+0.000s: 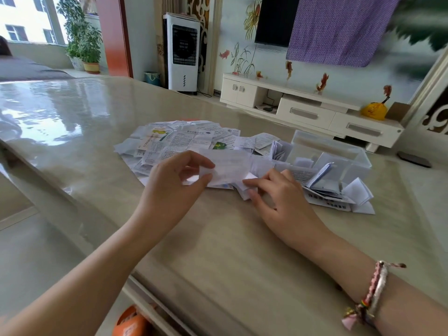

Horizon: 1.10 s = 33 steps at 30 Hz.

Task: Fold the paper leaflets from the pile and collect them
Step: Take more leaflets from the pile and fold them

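While both hands work at the near edge of the paper, the items stand as follows.
Table (218, 238): glossy beige top, carries all items listed; both forearms reach across it.
Pile of leaflets (184, 139): loose printed sheets fanned out flat, just beyond the left hand and spreading away from it; some sheets show green and yellow print.
Clear box (339, 151): transparent plastic, beyond and to the outer side of the right hand; a few folded papers lie inside.
Folded leaflets (339, 192): heap of small folded pieces on the table against the near side of the box, just outside the right hand.
Leaflet in work (230, 169): white sheet, motion-blurred, lifted a little off the table between the two hands.
Left hand (174, 185): thumb and fingers pinch the left end of the leaflet in work.
Right hand (276, 192): palm down, fingers spread and fairly straight, pressing on paper at the leaflet's right end.
Hands: apart, one at each end of the sheet.
Bracelet (373, 292): braided cords on the right wrist.
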Motion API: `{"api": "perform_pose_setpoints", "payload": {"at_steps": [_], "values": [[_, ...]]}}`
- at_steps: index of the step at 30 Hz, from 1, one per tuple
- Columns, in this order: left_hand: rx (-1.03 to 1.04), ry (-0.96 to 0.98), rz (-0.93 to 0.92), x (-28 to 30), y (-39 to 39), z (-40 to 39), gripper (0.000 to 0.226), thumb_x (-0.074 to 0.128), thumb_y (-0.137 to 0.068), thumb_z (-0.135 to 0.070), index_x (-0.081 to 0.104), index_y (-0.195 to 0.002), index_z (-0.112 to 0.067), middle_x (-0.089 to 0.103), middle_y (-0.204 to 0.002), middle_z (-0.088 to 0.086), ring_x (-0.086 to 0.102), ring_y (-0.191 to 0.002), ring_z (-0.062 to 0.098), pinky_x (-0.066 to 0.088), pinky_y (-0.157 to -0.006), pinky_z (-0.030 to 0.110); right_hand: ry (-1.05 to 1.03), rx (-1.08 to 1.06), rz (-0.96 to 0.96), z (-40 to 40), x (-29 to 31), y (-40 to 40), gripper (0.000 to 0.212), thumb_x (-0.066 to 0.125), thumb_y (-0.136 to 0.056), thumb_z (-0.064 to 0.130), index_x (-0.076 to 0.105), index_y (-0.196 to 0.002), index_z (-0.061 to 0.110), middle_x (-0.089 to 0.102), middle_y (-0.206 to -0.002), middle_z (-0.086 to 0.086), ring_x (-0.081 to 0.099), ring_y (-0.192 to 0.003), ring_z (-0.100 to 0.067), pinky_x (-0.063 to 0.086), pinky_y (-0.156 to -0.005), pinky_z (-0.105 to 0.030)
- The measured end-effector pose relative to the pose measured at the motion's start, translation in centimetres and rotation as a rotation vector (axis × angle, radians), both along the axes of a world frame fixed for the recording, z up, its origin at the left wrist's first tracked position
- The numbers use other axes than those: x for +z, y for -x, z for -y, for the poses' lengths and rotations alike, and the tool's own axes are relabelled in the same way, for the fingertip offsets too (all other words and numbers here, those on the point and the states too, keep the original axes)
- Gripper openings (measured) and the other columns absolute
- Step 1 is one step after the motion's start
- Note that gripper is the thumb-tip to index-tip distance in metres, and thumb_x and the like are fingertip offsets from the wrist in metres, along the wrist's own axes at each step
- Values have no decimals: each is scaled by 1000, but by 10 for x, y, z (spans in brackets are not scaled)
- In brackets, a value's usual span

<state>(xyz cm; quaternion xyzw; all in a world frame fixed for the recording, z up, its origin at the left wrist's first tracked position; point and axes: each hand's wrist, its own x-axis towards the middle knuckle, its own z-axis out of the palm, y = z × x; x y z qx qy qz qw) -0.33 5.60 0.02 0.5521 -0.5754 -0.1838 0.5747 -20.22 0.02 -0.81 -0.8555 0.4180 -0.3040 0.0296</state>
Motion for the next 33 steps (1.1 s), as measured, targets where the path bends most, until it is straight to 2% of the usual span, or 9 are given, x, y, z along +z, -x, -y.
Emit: {"api": "perform_pose_setpoints", "payload": {"at_steps": [4,7,9,13,16,20,24,27,33], "values": [[-163,-59,-142,-2,13,-2,32,74,-76,3,64,-77,-27,66,-89,-7,65,-77,13,49,-71,26,-196,27,121,-3,5,7,20,54,-95,20,70,-105,28,57,-79,15,42,-78,-3,34,-73,-12],[-239,-153,-225,-3,17,-4,27,70,-78,10,60,-84,-14,65,-93,-6,71,-84,21,51,-73,45,-423,27,319,-2,8,15,17,55,-92,13,66,-94,26,68,-73,-1,61,-73,-10,43,-71,-24],[-263,-190,-257,-1,17,-6,27,69,-78,11,57,-88,-11,64,-105,8,71,-85,27,53,-78,50,-510,27,415,0,13,19,12,58,-91,16,61,-96,27,67,-75,-5,59,-71,-7,42,-71,-25],[-333,-243,-332,3,16,-12,28,66,-78,14,57,-90,-9,61,-99,9,68,-76,18,54,-67,31,-512,52,402,0,18,24,8,70,-84,27,63,-85,24,51,-72,8,42,-58,1,36,-59,-12],[-353,-292,-316,2,17,-15,29,68,-77,13,59,-91,-11,63,-102,6,69,-81,18,54,-68,30,-489,52,384,-2,20,26,16,73,-82,25,64,-73,17,46,-58,17,36,-51,0,31,-52,-11],[-195,-275,-26,-4,16,-14,33,77,-72,2,67,-85,-26,59,-112,-3,65,-94,13,58,-77,30,-536,23,298,1,19,28,23,74,-82,26,62,-65,16,42,-43,20,35,-46,-1,27,-47,-13],[-39,-107,470,-13,13,-11,29,80,-71,-18,69,-92,-36,48,-120,-18,44,-110,7,37,-91,23,-509,-55,92,-1,17,30,25,75,-81,29,60,-64,19,51,-50,18,43,-47,4,32,-47,-12],[-86,-62,601,-17,12,-11,22,73,-76,-42,70,-97,-36,56,-113,-21,40,-106,6,36,-88,26,-382,-88,-34,-2,18,28,24,75,-78,33,56,-69,22,58,-76,10,47,-61,6,34,-55,-13],[-160,-178,741,-15,14,-13,65,38,-67,-79,69,-105,-37,59,-111,-24,50,-106,7,43,-96,31,-223,105,-30,-6,18,31,31,76,-75,40,50,-90,35,49,-95,19,42,-96,4,32,-78,-7]]}}
